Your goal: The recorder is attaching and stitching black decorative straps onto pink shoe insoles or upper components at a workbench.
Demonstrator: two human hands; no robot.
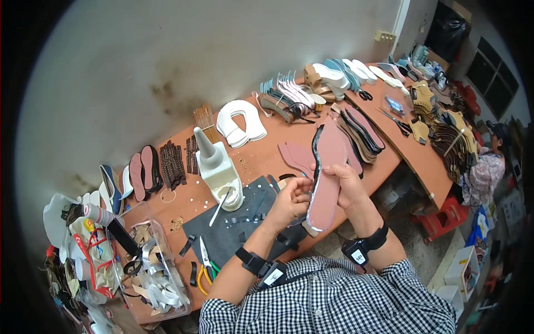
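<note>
The right hand [349, 186] clamps the light, bendy-looking pink insole [324, 205] by its edge, sensibly; whether the left hand [289, 201] pinches, I can't tell.

1. Two bare hands: left hand [292, 201], right hand [346, 182].
2. One long pink, black-edged shoe sole [325, 203] between them.
3. Two black wrist straps [253, 261].
4. One white plastic pot with a grey cone [218, 173].
5. One thin white stick [218, 212].
6. One pair of metal snips with multicoloured handles [205, 263].
7. Two pairs of black-handled metal scissors [403, 128].
8. One red plastic stool [443, 219].
9. Stacked dark-brown straps [173, 163], too overlapped to count.
</note>
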